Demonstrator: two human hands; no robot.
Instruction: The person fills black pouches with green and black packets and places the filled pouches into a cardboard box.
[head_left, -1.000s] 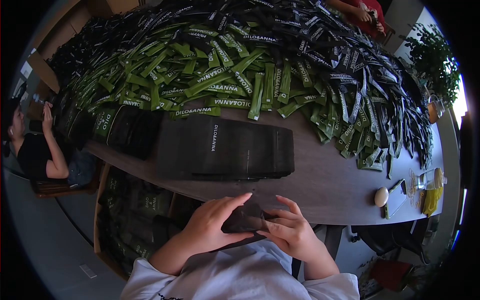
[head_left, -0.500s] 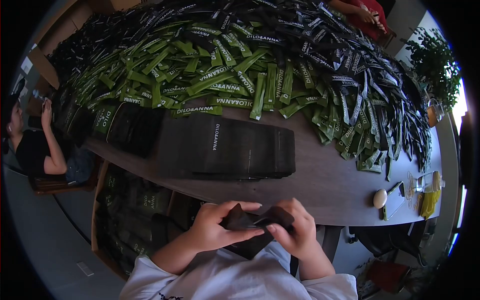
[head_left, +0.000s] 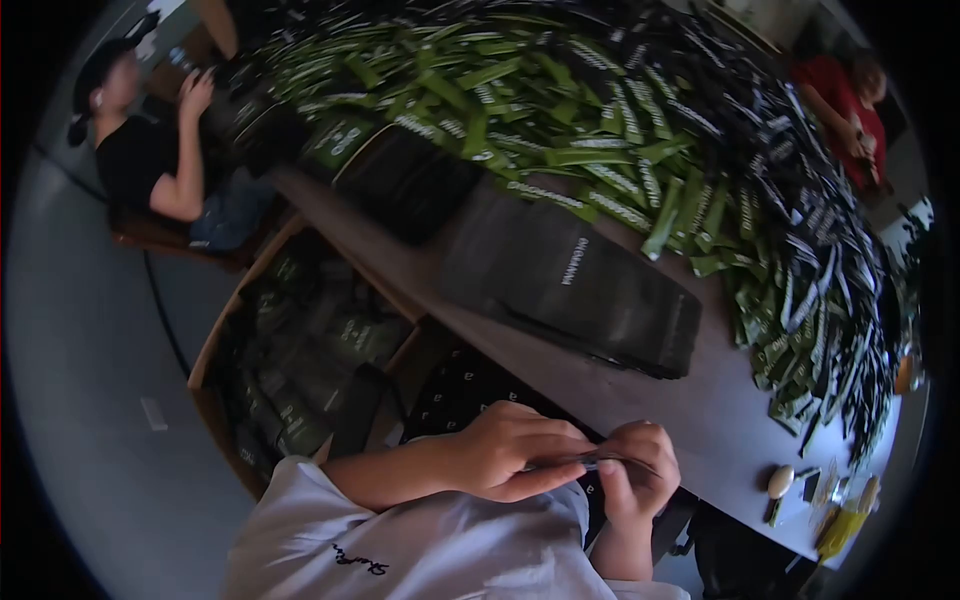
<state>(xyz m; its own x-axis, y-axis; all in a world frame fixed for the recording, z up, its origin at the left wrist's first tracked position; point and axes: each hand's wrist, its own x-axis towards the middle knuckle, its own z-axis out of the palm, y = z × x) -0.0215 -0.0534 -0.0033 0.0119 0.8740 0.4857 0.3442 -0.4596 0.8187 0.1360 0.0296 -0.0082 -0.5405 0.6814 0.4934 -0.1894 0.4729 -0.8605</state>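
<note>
Left hand (head_left: 525,452): fingers drawn together, no gap seen; a thin dark piece (head_left: 597,459) is pinched, seen almost edge-on. Right hand (head_left: 640,470): fingers curled, thumb pressed in; the same piece is gripped at its other end. The piece is held on the near side of the landmark, a stack of dark pouches (head_left: 575,285) with pale lettering, and apart from it. Table (head_left: 725,435): the stack is borne on it. Green sticks (head_left: 490,100): heaped beyond the stack. Black sticks (head_left: 765,160): piled farther beyond the stack and to its right. Black bundle (head_left: 420,190): set just left of the stack. Open carton (head_left: 207,358): placed left of the stack and nearer, filled with dark packets (head_left: 345,335). White egg-shaped object (head_left: 781,481) and yellow item (head_left: 840,532): laid right of the stack, nearer. Co-worker in black (head_left: 150,165): seated well left of the stack.
</note>
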